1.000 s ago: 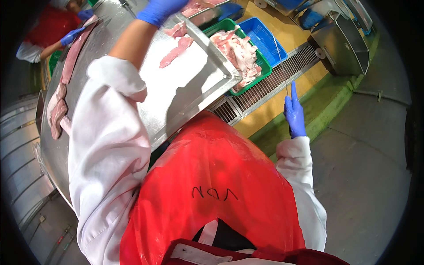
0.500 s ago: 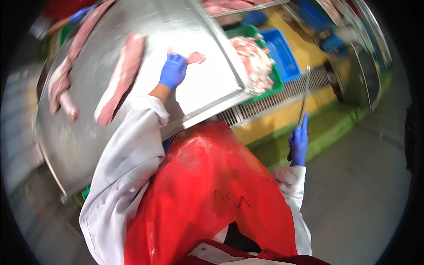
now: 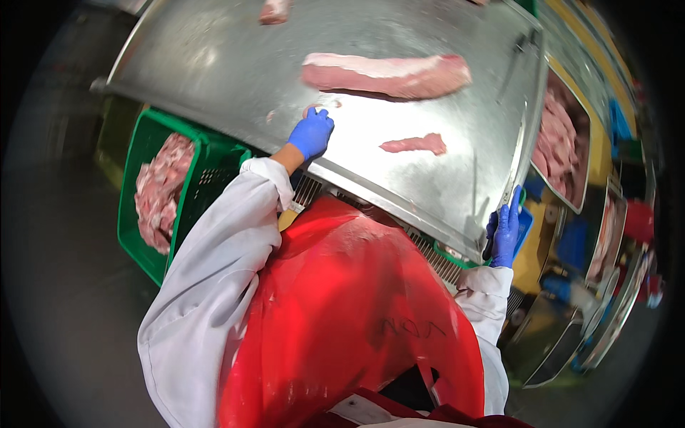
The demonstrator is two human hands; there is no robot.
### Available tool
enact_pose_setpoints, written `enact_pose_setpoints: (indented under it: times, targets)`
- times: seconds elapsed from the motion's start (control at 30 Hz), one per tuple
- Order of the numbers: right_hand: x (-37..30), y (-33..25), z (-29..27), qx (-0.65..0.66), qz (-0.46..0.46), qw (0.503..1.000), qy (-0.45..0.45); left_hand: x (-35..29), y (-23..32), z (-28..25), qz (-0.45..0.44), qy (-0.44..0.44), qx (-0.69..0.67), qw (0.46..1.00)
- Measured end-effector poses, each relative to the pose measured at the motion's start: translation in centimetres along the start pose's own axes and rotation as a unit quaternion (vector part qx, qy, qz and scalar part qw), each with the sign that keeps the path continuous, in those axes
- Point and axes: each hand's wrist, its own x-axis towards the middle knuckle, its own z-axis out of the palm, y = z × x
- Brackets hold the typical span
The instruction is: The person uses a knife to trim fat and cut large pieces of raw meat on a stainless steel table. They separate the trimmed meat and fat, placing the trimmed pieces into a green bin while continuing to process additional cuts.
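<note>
My left hand, in a blue glove, is at the near edge of the steel table, fingers curled over a small meat scrap that partly shows past the fingertips. Gripped upright in my blue-gloved right hand is a long, narrow-bladed knife, beside the table's right corner. A long piece of pale pink meat with a white fat side lies across the table beyond both hands. Between it and the near edge rests a small strip of meat.
Left of the steel table, a green crate holds meat trimmings. On the right stands a tray of pink meat. Another meat piece lies at the table's far side, and dark tools lie at far right.
My view has turned, so the long meat now lies crosswise and the green crate shows at left. My left hand has moved away from the small strip, toward the crate side. The knife stays in my right.
</note>
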Motion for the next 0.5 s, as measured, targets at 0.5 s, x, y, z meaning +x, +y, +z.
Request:
enact_pose_setpoints:
  times: [0.5]
  targets:
    - [6.4, -5.8, 4.4, 0.02, 0.012, 0.998, 0.051, 13.3, 18.0, 0.6, 0.026, -0.03, -0.118, 0.992]
